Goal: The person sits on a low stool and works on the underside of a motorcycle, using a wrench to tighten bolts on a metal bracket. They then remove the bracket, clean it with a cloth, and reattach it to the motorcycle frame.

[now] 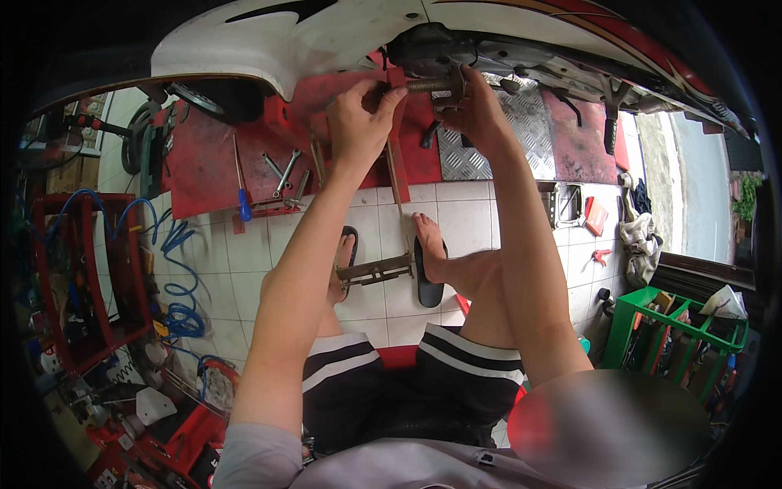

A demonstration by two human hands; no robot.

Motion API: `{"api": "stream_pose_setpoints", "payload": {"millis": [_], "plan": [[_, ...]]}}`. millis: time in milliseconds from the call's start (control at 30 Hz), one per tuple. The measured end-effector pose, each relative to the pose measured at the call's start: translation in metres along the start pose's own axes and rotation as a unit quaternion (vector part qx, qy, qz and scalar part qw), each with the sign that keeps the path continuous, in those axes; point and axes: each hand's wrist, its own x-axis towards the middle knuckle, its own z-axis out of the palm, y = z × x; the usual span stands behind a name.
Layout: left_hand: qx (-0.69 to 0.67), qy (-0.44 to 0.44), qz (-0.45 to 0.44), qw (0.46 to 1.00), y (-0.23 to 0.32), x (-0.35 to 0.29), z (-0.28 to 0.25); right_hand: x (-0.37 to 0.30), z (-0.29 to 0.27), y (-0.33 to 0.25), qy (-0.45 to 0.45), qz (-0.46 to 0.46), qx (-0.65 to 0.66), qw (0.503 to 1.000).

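Observation:
A thick threaded rod (429,85) lies level beneath the motorcycle, between my hands. My left hand (360,122) is closed at the rod's left end, its thumb pressed to an upright red metal bar (396,80); its other fingers are partly hidden. At the rod's other end, my right hand (481,114) is curled round a dark metal end piece (447,99). Its palm hides part of what it grips. Just above hangs the dark underside of the motorcycle's engine (444,50).
On the red lift platform (204,163) lie wrenches (285,173) and a blue-handled screwdriver (244,204). A metal bracket (376,270) spans between my feet. A blue air hose (183,314) coils at left. A green crate (635,322) stands right, near red-handled pliers (599,257).

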Motion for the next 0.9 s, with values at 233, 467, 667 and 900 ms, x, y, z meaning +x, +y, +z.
{"api": "stream_pose_setpoints", "payload": {"millis": [233, 467, 667, 900], "plan": [[0.001, 0.021, 0.022, 1.000, 0.0042, 0.0001, 0.0005, 0.0031, 0.0068, 0.0000, 0.003, -0.109, 0.015, 0.994], [-0.013, 0.028, 0.029, 0.999, 0.0038, 0.0004, 0.0012, -0.0023, 0.0025, -0.0073, 0.052, 0.018, -0.070, 0.996], [0.000, 0.025, 0.019, 1.000, 0.0045, -0.0009, 0.0000, 0.0025, -0.0007, 0.0002, -0.001, -0.080, 0.055, 0.995], [-0.024, 0.015, -0.001, 1.000, 0.0008, 0.0017, 0.0006, 0.0065, 0.0010, 0.0015, -0.014, -0.096, 0.029, 0.995]]}}
